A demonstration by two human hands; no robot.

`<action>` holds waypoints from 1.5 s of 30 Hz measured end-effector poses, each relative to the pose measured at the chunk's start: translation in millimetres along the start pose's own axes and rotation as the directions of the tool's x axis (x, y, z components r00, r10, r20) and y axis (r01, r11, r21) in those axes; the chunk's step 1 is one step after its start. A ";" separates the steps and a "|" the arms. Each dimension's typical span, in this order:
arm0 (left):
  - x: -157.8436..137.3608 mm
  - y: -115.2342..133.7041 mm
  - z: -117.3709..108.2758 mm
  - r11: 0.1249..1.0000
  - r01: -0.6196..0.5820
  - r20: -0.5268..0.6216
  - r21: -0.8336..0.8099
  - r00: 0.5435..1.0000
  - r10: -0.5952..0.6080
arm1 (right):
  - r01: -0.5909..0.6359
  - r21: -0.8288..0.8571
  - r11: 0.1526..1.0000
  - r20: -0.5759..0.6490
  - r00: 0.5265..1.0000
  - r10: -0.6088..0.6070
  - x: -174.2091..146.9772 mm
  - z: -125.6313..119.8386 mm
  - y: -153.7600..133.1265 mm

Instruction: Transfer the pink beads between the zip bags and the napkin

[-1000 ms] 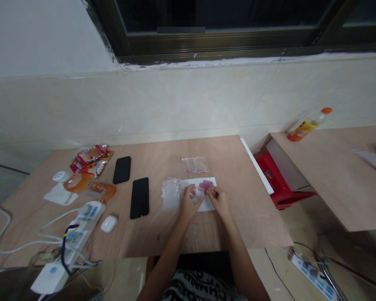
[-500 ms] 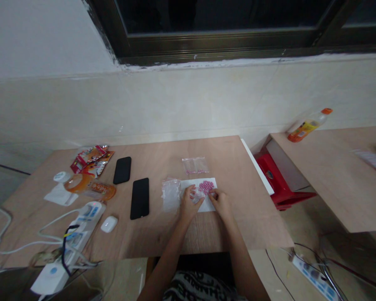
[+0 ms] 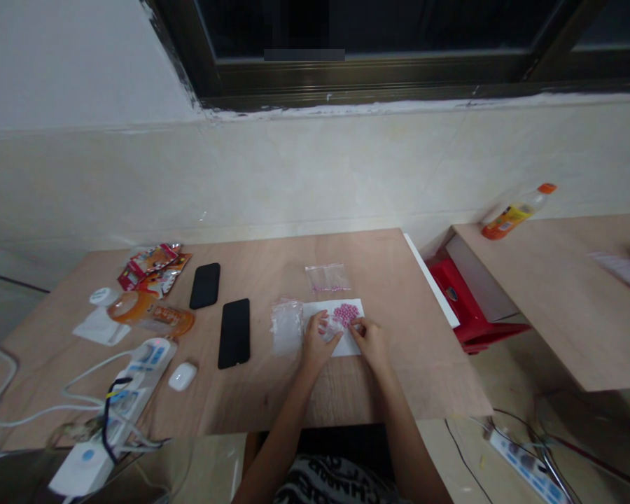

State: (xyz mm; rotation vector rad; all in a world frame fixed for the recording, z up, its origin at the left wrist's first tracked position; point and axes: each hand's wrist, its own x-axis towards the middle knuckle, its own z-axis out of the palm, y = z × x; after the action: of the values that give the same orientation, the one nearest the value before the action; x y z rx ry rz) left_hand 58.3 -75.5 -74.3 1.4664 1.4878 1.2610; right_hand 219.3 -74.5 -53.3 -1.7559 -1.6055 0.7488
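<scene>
Pink beads (image 3: pixel 346 312) lie in a pile on a white sheet of paper (image 3: pixel 341 348). My left hand (image 3: pixel 316 341) rests over the paper's left side, its fingers closed around a small clear plastic bag (image 3: pixel 332 327) beside the pile. At the pile's lower right edge is my right hand (image 3: pixel 370 340), thumb and fingertips pinched together; whatever is between them is too small to make out. A stack of clear zip bags (image 3: pixel 287 327) lies left of the paper. Beyond the paper sits another clear bag with pink beads (image 3: pixel 328 278) along its lower edge.
Two black phones (image 3: pixel 234 333) (image 3: pixel 205 285) lie to the left. Farther left are an orange drink bottle (image 3: pixel 152 313) on its side, red snack packets (image 3: pixel 155 269), a white case (image 3: pixel 183 376) and a power strip (image 3: pixel 136 392) with cables. A red stool (image 3: pixel 454 301) stands between the tables.
Almost nothing differs. Both hands stay in place over the paper, and the view has shifted very slightly.
</scene>
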 end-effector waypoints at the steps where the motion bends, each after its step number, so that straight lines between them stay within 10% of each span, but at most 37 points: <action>1: -0.2 -0.2 -0.2 1.000 0.000 0.001 0.001 1.000 0.000 | -0.002 0.019 1.000 -0.005 1.000 0.002 -0.3 -0.6 -0.4; 14: -0.3 -2.6 0.3 1.000 0.009 -0.003 0.008 1.000 -0.009 | 0.013 0.308 0.951 0.058 0.998 -0.032 3.5 11.4 -24.8; 45: -0.6 -2.9 -0.4 0.999 -0.021 0.006 0.030 1.000 0.020 | -0.036 -0.007 0.999 -0.201 0.979 0.034 17.7 5.3 17.1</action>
State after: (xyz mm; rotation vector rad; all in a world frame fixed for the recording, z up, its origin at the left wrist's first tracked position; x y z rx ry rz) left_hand 57.1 -75.8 -77.0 1.5072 1.4972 1.2504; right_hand 227.6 -57.3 -69.8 -1.8091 -1.4499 0.5598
